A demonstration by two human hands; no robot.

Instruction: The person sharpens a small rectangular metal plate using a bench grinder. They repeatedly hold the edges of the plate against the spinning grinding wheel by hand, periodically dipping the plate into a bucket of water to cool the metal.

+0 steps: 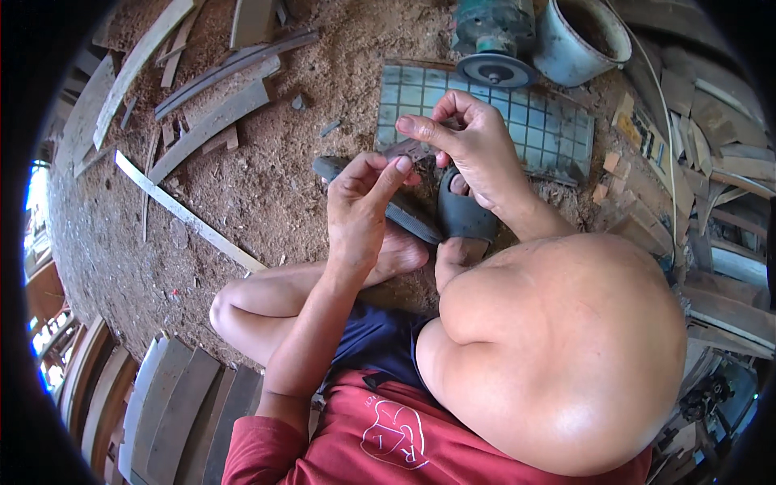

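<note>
In front of me, above my sandals, both hands are raised close together. A small, flat, dark brownish-grey strip (408, 149) spans the gap between them; I cannot make out its exact kind. My left hand (360, 198) is closed, pinching the strip's near end between thumb and fingers. My right hand (481, 149) is closed too, its bent fingers at the strip's far end, which they partly hide. Just beyond the hands lies a pale blue tiled panel (525, 133). A grey disc (505, 73) on a green machine (493, 24) overhangs its far edge.
A dirty white bucket (566, 56) stands right of the machine. Curved wooden pieces (214, 129) and a long pale strip (190, 217) lie on the sawdust-covered ground at left. Scrap wood (727, 170) is heaped at right. Dark sandals (466, 212) rest below my hands.
</note>
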